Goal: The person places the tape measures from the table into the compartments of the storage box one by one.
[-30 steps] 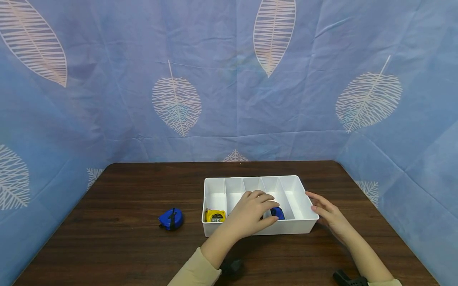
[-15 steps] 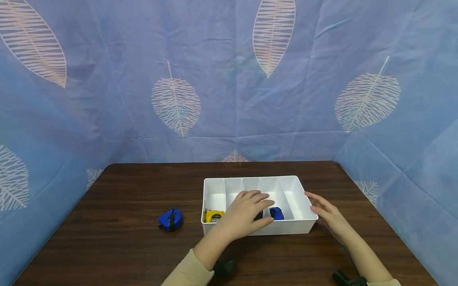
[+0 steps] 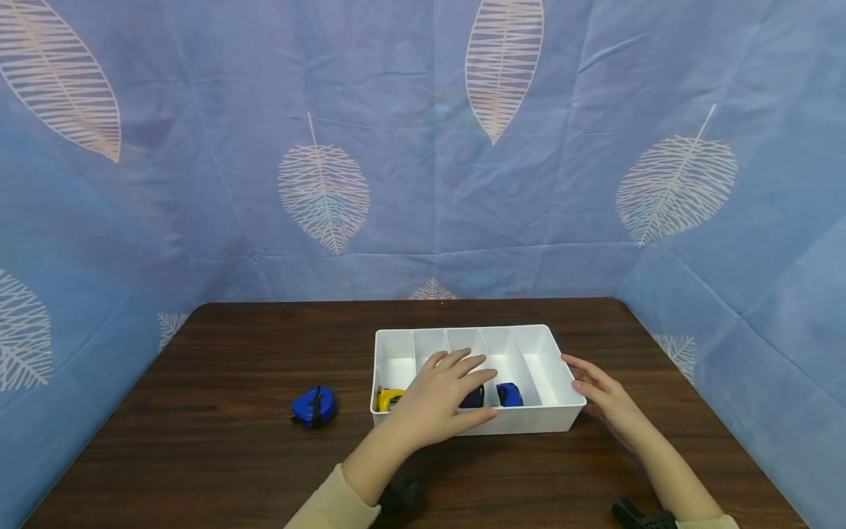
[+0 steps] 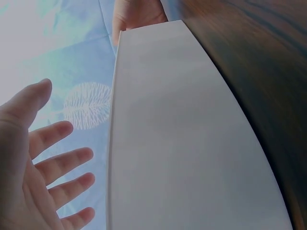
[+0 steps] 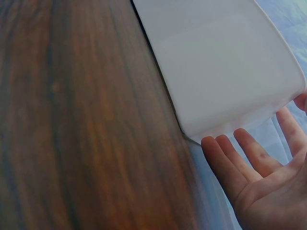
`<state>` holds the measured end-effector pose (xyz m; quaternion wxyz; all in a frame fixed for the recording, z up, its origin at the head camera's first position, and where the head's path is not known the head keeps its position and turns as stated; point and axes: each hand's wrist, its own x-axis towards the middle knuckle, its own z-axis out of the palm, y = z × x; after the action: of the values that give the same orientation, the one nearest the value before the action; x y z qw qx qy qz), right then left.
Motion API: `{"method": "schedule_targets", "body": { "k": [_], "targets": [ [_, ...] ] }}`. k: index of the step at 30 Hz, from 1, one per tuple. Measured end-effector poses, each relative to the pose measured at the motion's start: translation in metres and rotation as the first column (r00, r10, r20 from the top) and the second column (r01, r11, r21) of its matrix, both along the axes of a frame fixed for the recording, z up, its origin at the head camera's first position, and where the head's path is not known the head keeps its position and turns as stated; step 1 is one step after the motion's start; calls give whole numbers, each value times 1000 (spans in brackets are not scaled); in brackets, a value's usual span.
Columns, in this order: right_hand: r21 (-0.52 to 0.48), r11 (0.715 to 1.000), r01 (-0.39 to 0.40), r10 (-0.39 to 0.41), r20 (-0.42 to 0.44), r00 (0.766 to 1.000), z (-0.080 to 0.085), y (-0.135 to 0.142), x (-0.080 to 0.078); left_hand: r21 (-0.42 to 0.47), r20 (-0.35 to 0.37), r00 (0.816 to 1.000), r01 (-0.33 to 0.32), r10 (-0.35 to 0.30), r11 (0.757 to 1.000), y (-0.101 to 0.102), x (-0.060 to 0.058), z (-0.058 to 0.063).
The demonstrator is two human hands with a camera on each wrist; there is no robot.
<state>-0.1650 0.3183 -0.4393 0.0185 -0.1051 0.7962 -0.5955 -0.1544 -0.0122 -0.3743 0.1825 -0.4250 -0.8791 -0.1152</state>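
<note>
A white divided box [image 3: 535, 420] lies across the table. My left hand [image 3: 436, 400] hovers over its front edge with fingers spread and nothing held; in the left wrist view that hand [image 4: 43, 163] is apart from the box wall. At the box's right end, the relaxed fingers of my right hand [image 3: 611, 404] touch the outside; the right wrist view shows these fingers [image 5: 256, 151] along the end wall. A yellow tape measure [image 3: 388, 399] sits in the leftmost compartment, partly hidden by my left hand. Right of that hand are a dark object [image 3: 473, 398] and a blue one [image 3: 510, 394], in separate compartments.
A blue tape measure [image 3: 313, 406] with a black strap lies on the brown table [image 3: 218, 441], left of the box. Blue cloth [image 3: 396, 184] with leaf prints hangs behind the table and at both sides.
My left hand has drifted left over the box, uncovering the dark object and covering more of the yellow tape measure. The right hand has stayed at the box's end.
</note>
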Motion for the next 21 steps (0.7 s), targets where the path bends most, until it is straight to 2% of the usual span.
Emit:
{"method": "schedule_targets", "body": {
  "k": [5, 21],
  "targets": [
    [2, 1000, -4, 4, -6, 1000, -1, 0, 0, -6, 18, 1000, 3, -3, 1000, -7, 1, -1],
    [8, 1000, 15, -15, -2, 1000, -2, 1, 0, 58, 109, 994, -8, 2, 998, -29, 3, -4]
  ]
}}
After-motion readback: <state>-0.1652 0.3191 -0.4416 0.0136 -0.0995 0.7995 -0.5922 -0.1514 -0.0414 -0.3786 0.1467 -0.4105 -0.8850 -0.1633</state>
